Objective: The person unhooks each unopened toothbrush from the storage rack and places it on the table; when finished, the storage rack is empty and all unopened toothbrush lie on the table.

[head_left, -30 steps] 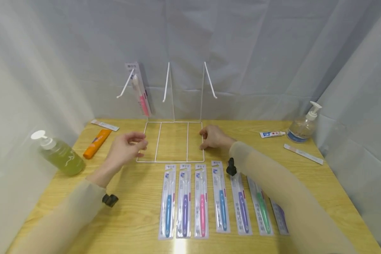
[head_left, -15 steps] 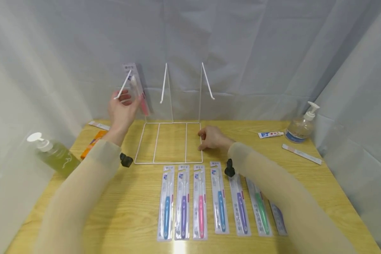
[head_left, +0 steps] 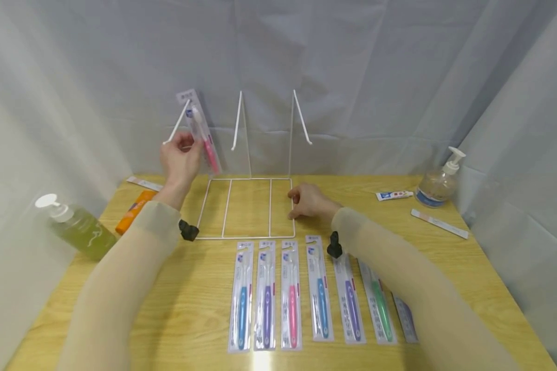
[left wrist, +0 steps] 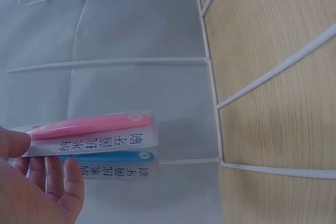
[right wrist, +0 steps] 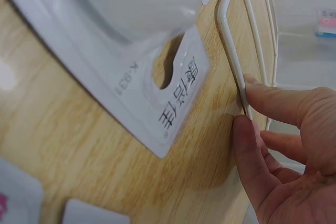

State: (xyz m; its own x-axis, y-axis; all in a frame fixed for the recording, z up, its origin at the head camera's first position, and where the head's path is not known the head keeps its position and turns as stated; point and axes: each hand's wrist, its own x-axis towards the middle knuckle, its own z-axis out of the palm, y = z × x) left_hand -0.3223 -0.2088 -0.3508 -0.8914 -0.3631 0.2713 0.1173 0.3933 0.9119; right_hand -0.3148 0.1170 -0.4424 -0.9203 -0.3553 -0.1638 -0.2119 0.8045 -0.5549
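On the left hook of the white wire rack (head_left: 223,208) hangs a pink toothbrush (head_left: 210,153) in a clear blister pack. My left hand (head_left: 180,159) pinches this pack's edge, thumb in front and fingers behind, as the left wrist view shows. Behind it, a packaged blue toothbrush (left wrist: 113,156) shows in that view. My right hand (head_left: 308,201) holds the right side wire of the rack's base between thumb and fingers; the right wrist view shows the fingertips (right wrist: 244,129) at the wire.
Several packaged toothbrushes lie in a row before the rack, among them a purple one (head_left: 267,309) and a green one (head_left: 381,309). Left stand a green pump bottle (head_left: 85,234) and an orange tube (head_left: 132,214); right, a clear pump bottle (head_left: 436,186) and a small toothpaste tube (head_left: 394,195).
My left hand has risen from beside the rack's base to the left hook and taken hold of the hanging pink toothbrush pack, which now tilts more. My right hand has stayed at the rack.
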